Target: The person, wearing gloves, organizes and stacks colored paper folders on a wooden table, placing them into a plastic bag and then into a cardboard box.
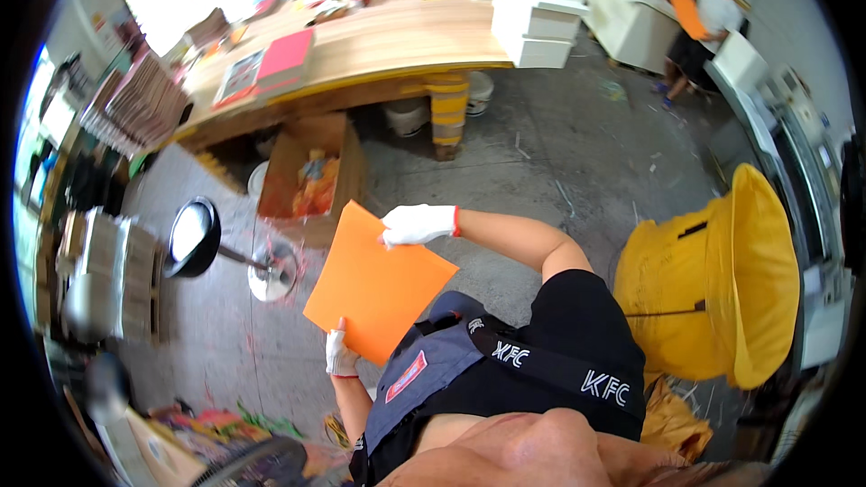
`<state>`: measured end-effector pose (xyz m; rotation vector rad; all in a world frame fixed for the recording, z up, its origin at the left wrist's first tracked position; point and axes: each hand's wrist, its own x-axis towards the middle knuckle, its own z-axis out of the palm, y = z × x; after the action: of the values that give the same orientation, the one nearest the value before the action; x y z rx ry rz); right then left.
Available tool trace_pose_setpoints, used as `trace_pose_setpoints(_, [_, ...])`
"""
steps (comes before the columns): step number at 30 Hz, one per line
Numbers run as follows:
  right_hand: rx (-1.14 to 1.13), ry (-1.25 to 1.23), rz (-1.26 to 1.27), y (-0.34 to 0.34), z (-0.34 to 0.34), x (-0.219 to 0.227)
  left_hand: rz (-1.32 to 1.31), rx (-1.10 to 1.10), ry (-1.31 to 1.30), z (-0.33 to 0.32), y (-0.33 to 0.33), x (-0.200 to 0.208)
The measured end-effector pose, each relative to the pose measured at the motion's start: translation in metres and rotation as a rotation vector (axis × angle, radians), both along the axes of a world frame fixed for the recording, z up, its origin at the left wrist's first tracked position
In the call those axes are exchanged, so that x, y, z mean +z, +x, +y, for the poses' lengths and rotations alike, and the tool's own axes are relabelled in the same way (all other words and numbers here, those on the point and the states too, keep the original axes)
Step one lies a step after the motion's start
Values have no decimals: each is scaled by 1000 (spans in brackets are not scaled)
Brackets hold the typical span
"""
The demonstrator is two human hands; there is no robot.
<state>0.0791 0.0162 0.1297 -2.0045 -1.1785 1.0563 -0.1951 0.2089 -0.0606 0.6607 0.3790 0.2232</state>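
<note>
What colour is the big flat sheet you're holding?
The sheet is plain orange, held by both white-gloved hands, left hand and right hand; head view.

Orange sheet (pixel 374 284): flat, stiff-looking, rectangular, plain on the visible face, with no marks or folds. Evenly bright orange and matte. Sits just left of the frame's centre, turned on a diagonal so it reads as a diamond, with one corner pointing up, one right, one down and one left. Held off the ground, face towards the camera, edges straight and unbent. Pinched along the upper right edge, near the top corner, by the upper gloved hand (pixel 419 224), white with a red cuff. Gripped at the lower edge, near the bottom corner, by the lower gloved hand (pixel 341 353). Lower right edge overlaps a grey apron.
</note>
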Motion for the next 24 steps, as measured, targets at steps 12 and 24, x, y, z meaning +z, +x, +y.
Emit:
trace_pose_setpoints(12, [-478, 257, 485, 41, -54, -48, 22, -428, 51, 81, 121, 30])
trace_pose_setpoints(24, [-276, 485, 1027, 157, 123, -39, 137, -195, 306, 211, 131, 102])
